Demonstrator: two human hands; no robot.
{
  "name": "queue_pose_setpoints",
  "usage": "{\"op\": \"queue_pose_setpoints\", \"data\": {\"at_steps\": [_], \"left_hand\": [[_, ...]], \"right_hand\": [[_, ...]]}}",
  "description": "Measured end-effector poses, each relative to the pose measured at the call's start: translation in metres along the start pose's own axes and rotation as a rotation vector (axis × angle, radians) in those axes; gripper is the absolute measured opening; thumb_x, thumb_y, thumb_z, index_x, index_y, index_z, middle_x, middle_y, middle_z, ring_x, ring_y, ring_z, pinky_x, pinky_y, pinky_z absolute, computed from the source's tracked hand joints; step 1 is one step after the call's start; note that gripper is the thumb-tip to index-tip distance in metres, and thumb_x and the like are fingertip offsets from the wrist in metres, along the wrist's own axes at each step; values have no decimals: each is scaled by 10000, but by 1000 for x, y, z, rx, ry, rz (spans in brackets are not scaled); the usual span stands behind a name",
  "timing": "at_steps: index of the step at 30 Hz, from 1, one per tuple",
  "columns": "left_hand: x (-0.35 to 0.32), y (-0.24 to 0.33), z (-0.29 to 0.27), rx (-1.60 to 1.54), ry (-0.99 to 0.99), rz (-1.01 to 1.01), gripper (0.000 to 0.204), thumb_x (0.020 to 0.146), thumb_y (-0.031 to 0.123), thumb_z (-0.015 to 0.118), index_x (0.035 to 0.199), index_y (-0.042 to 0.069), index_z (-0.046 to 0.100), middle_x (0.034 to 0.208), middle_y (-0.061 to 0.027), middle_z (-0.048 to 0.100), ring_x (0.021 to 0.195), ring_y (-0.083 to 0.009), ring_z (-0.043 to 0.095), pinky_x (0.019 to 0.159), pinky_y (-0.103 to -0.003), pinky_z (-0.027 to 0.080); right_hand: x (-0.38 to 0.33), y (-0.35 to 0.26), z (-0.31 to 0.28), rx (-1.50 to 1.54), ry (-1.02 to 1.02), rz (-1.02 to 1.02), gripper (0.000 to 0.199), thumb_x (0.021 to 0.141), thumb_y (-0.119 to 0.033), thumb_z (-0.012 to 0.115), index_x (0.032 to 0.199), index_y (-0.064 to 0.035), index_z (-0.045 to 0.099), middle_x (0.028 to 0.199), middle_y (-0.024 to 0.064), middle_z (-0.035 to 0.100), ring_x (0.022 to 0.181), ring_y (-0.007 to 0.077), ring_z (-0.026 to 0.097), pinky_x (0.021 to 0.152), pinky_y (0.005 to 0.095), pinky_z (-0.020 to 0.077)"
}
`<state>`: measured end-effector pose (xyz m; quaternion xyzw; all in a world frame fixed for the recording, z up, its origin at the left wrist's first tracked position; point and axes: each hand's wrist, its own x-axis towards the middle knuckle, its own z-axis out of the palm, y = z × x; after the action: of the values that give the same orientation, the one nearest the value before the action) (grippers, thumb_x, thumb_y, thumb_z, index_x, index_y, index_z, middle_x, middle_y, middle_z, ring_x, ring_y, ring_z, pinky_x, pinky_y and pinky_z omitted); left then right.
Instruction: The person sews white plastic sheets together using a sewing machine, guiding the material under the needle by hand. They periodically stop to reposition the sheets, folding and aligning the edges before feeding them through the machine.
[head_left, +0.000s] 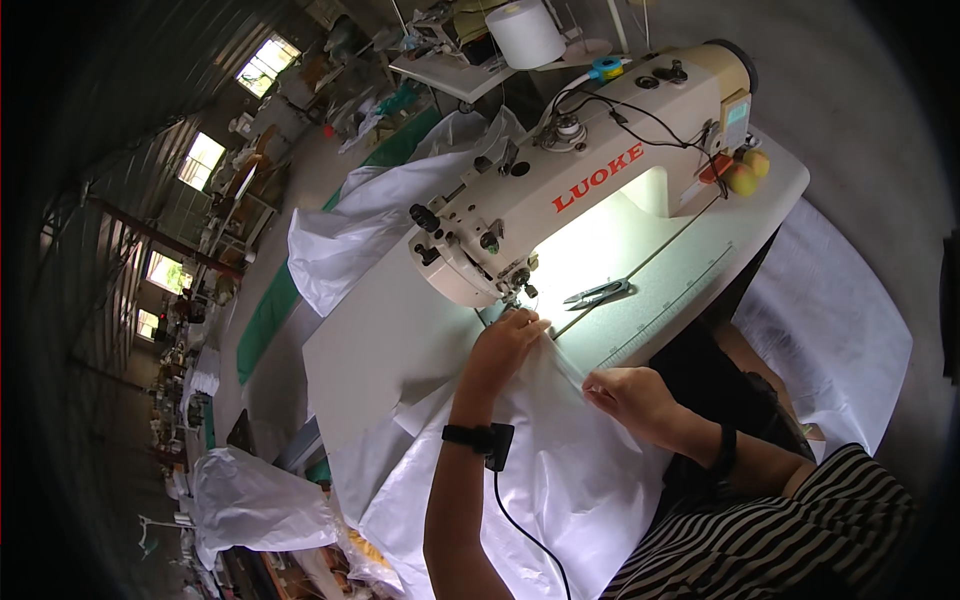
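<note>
Hands [507, 345] [634, 402] pinching white fabric [530, 470], pale sewing table [365, 365], 4 windows [202, 160], dim workshop [115, 270]

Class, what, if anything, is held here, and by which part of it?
The right hand appears to pinch the shiny white fabric sheet by its right edge. The left hand lies at its upper end; whether it grips cannot be told.

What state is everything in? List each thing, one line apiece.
Cream-white metal sewing machine, lit beneath its arm; running or stopped, cannot tell.
Glossy white sheet fabric, wrinkled, hanging in folds.
Small silver metal thread snips, lying flat, unheld.
White cylindrical thread cone, wound thickly.
Bare left hand, touching the fabric.
Bare right hand, pinching the fabric's edge.
</note>
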<state>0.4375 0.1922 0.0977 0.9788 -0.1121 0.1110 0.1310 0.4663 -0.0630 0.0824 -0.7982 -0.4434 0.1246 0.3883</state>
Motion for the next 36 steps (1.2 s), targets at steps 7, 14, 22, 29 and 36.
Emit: {"op": "queue_pose_setpoints", "data": {"at_steps": [7, 14, 22, 29, 36], "left_hand": [[-15, -7, 10, 215, -38, -7, 146, 817, 91, 624, 959, 88, 654, 1024, -43, 650, 957, -222, 647, 778, -342, 548], [-44, 15, 16, 223, 42, -204, 292, 839, 138, 630, 1118, 52, 633, 1179, -94, 633, 1069, -279, 629, 850, -373, 540], [-42, 45, 22, 173, 119, -221, 582, 861, 342, 668, 1270, -46, 523, 1311, -236, 544, 1240, -368, 514, 1045, -435, 411], [-27, 28, 27, 123, 120, -203, 572, 863, 327, 662, 1281, -28, 498, 1346, -212, 517, 1292, -363, 461, 1083, -438, 370], [-25, 37, 25, 156, 31, -341, 550, 893, 302, 605, 1328, -3, 462, 1418, -185, 455, 1345, -339, 400, 1106, -461, 316]], "right_hand": [[6, -7, 12, 40, 1, 95, 249, 903, -137, 549, 1132, -41, 570, 755, 126, 656, 692, 279, 673, 621, 384, 536], [12, -19, 23, -394, 41, -143, 284, 840, -99, 560, 1112, -43, 623, 701, 75, 641, 613, 233, 663, 541, 354, 520], [25, -13, 17, -252, -1, -111, 232, 802, -72, 565, 1013, 5, 623, 711, 104, 659, 642, 247, 678, 558, 364, 529], [39, -6, 15, -243, -25, -95, 205, 792, -66, 562, 975, 6, 621, 711, 128, 655, 670, 276, 679, 585, 388, 534], [47, 1, 26, -271, 3, -129, 171, 815, -88, 565, 958, -16, 624, 688, 121, 664, 638, 270, 682, 548, 392, 530]]}}
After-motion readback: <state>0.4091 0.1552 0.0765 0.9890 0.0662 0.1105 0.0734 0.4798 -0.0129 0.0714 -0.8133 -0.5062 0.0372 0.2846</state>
